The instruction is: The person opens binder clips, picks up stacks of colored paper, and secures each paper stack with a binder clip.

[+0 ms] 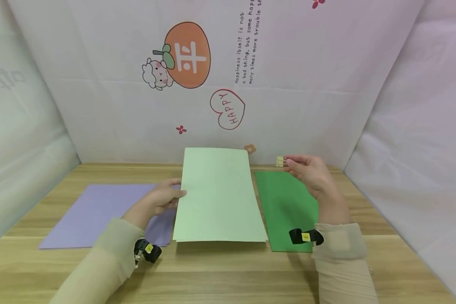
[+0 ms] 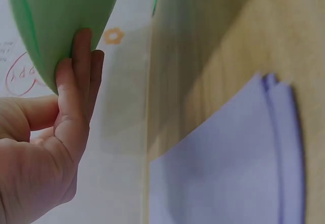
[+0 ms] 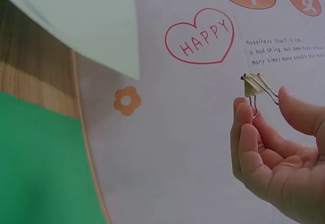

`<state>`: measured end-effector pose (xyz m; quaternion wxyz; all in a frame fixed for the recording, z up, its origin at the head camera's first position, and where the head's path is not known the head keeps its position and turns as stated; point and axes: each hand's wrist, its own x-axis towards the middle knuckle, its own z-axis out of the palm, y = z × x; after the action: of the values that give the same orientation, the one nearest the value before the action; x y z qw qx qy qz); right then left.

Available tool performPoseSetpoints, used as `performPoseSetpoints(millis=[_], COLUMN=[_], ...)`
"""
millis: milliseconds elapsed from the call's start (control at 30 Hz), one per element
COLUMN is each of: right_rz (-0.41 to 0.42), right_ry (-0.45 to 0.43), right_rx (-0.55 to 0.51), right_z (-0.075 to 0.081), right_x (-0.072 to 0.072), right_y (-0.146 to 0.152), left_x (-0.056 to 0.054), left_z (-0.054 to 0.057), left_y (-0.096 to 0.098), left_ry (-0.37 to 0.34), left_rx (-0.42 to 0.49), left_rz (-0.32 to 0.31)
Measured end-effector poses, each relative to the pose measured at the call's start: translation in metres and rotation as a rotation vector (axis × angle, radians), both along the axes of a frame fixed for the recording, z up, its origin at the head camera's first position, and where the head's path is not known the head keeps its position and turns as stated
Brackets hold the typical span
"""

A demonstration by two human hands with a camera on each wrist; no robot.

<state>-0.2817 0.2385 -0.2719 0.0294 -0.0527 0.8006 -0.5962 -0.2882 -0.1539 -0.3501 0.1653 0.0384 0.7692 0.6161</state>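
Observation:
My left hand (image 1: 163,196) pinches the left edge of a stack of pale green paper (image 1: 218,196), thumb on top and fingers beneath. The stack is raised off the table and tilted; in the left wrist view the sheets (image 2: 66,10) bow slightly above my fingers (image 2: 81,56). To the right, my right hand (image 1: 308,171) pinches a yellow binder clip (image 1: 280,161) by its wire handles, up beside the paper's far right corner. The right wrist view shows the clip (image 3: 255,84) with thumb and fingertips at the silver handles.
Purple paper (image 1: 99,215) lies on the wooden table (image 1: 220,274) at left, partly behind my left arm. Dark green paper (image 1: 289,211) lies at right, below my right hand. A white printed cloth (image 1: 289,84) hangs behind the table, with more at both sides.

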Motion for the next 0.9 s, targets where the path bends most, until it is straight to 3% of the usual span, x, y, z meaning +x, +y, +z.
performPoseSetpoints(millis=[200,433,667,900], right_rz=[-0.005,0.018,0.048,0.066], right_ry=[-0.005,-0.021,-0.033,-0.040], right_rx=[-0.087,-0.141,-0.212,-0.319], right_z=[-0.001,-0.001,-0.003,-0.004], right_x=[-0.001,-0.001,-0.004,-0.007], right_y=[0.001,0.000,0.001,0.004], left_x=[0.001,0.007,0.013,0.017], left_z=[0.007,0.017,0.022,0.031], left_y=[-0.005,0.000,0.009,0.014], left_ry=[0.060,0.090,0.115,0.184], left_rx=[0.059,0.023,0.047,0.060], left_rz=[0.021,0.068,0.093,0.073])
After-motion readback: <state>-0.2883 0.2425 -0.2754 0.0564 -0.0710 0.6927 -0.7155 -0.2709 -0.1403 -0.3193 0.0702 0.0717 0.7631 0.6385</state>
